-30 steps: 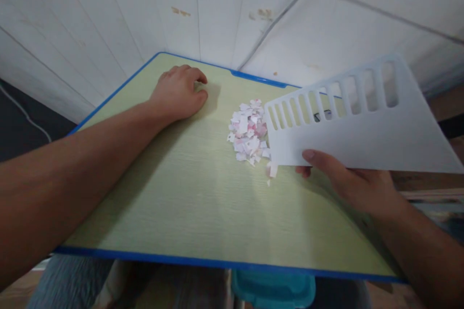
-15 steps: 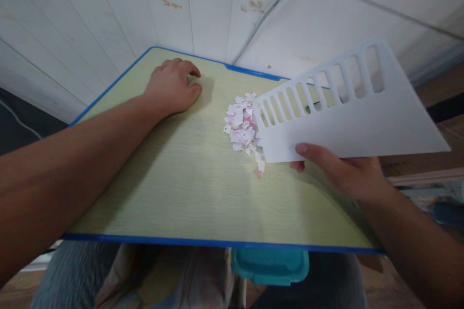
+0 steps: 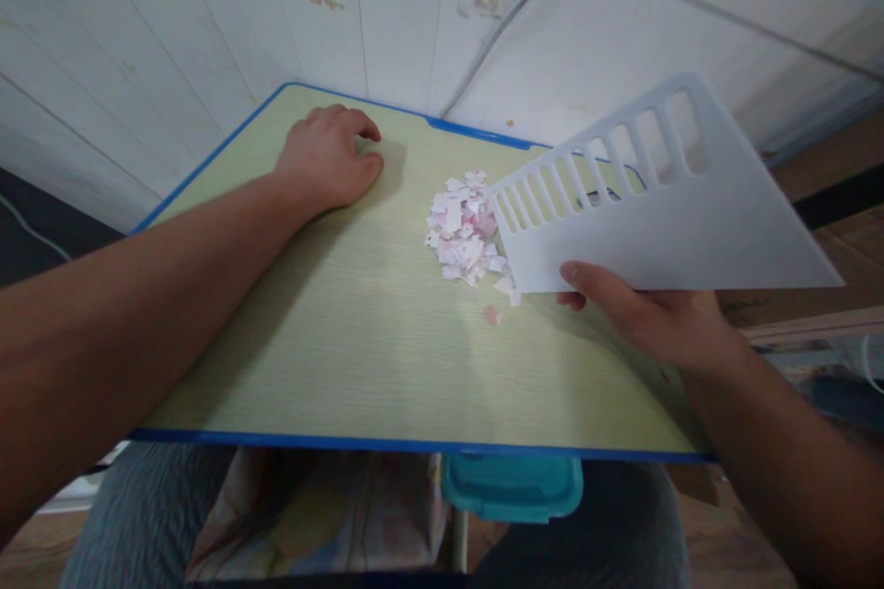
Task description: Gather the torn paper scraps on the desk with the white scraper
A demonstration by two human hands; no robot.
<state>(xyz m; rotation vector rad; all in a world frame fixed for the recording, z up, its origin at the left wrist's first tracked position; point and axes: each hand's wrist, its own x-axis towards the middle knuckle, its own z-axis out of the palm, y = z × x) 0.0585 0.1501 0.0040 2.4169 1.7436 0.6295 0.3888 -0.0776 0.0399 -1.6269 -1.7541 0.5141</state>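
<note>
Sheet of slotted plastic (image 3: 656, 244), right of torn-paper pile (image 3: 459, 230), looks light and stiff, best gripped along its lower edge, where right hand (image 3: 659, 320) pinches it; left hand (image 3: 326, 156), empty, lies curled left of pile.

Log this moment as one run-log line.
right grip: holding slotted white sheet, its edge at paper-scrap pile | left grip: nothing held, resting on table | pink scrap: apart, on pile's near side

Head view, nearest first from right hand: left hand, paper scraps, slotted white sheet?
1. Slotted white sheet: held in the right hand.
2. Paper scraps: heaped at the sheet's left end.
3. Left hand: at left, beyond the scraps.
</note>
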